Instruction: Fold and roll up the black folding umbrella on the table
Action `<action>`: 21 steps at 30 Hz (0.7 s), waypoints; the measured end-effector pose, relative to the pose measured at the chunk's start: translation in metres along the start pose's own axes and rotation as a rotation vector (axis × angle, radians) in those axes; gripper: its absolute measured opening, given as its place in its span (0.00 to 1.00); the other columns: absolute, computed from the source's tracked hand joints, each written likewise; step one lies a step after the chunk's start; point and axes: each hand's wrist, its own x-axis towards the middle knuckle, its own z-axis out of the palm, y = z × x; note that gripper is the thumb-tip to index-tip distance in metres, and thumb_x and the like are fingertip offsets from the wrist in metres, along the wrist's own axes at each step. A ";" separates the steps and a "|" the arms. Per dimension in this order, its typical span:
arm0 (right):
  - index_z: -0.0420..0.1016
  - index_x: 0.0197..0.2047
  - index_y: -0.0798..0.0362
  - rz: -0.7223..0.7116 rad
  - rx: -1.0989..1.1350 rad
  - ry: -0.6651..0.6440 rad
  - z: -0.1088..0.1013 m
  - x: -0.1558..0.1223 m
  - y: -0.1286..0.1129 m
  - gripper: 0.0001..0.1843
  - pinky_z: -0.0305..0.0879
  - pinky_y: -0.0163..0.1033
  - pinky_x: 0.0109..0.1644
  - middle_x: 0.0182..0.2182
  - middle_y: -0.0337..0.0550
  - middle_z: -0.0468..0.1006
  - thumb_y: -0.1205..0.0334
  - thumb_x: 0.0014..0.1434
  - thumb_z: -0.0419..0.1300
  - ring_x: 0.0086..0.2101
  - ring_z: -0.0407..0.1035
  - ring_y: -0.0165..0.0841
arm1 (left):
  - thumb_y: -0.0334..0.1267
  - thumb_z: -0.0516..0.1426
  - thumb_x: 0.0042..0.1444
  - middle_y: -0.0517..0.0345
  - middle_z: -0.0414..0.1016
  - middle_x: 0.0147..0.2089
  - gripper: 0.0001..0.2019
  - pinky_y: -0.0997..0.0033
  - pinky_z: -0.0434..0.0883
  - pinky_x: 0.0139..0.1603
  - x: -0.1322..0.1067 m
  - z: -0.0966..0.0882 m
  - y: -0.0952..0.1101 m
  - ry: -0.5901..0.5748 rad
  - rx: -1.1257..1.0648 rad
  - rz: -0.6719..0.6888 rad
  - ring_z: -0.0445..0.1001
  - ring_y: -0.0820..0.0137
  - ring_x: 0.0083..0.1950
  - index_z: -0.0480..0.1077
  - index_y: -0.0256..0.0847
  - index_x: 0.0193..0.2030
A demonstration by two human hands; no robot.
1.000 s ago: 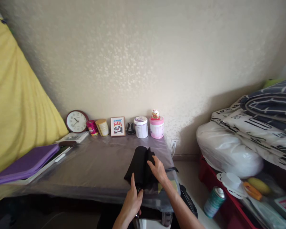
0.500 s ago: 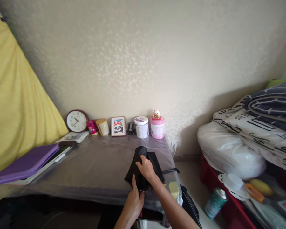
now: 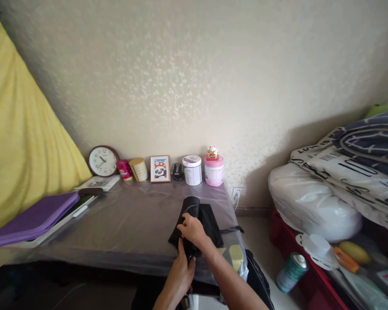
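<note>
A black folded umbrella [image 3: 194,215] lies on the grey plastic-covered table [image 3: 129,224] near its front right corner. My right hand [image 3: 191,229] rests on top of it with fingers curled over the black fabric. My left hand [image 3: 182,270] grips the near end of the umbrella at the table's front edge, fingers wrapped round it. Part of the umbrella is hidden under both hands.
Along the wall stand a clock [image 3: 102,161], two small tins, a panda picture frame [image 3: 160,168], a white tub [image 3: 192,170] and a pink tub [image 3: 214,169]. A purple folder [image 3: 35,219] lies at left. Bedding [image 3: 339,181] and a spray can [image 3: 287,273] sit at right.
My right hand has slid left across the umbrella, from its right side onto its middle, gathering the fabric. My left hand has stayed on the near end.
</note>
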 end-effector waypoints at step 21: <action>0.75 0.39 0.53 -0.113 -0.165 -0.049 0.000 0.002 -0.004 0.13 0.62 0.33 0.36 0.29 0.43 0.79 0.64 0.52 0.51 0.35 0.72 0.34 | 0.37 0.49 0.55 0.46 0.73 0.45 0.38 0.72 0.69 0.32 -0.014 -0.008 0.007 0.018 -0.011 0.063 0.75 0.69 0.28 0.26 0.38 0.65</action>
